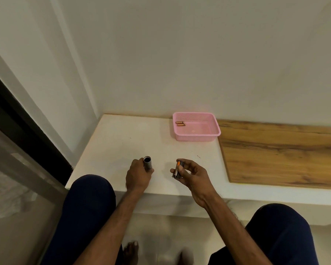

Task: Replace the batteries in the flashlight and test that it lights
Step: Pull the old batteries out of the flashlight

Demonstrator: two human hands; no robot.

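You are gripping the short grey metal flashlight tube (147, 163) in your left hand (137, 177), fingers clenched round its lower half, its open dark mouth tilting up and away from you just above the pale stone surface (111, 142). Your right hand (189, 175) is pinching a dark battery holder with an orange-and-white cell (177, 168) between thumb and fingertips, near the tube but apart from it.

The tube is looking rigid and smooth — probably a little slippery — so keeping your hold on the barrel well below the rim should leave the mouth free. The holder is likely light and stiff; taking it by its sides seems best, away from the end contacts.

Two copper-coloured batteries (180, 123) are lying side by side in the pink plastic basket (215, 122), well apart from both hands. How many cells are sitting in the holder is hard to make out, your palm is covering the tube's far end, and no cap or head is showing.
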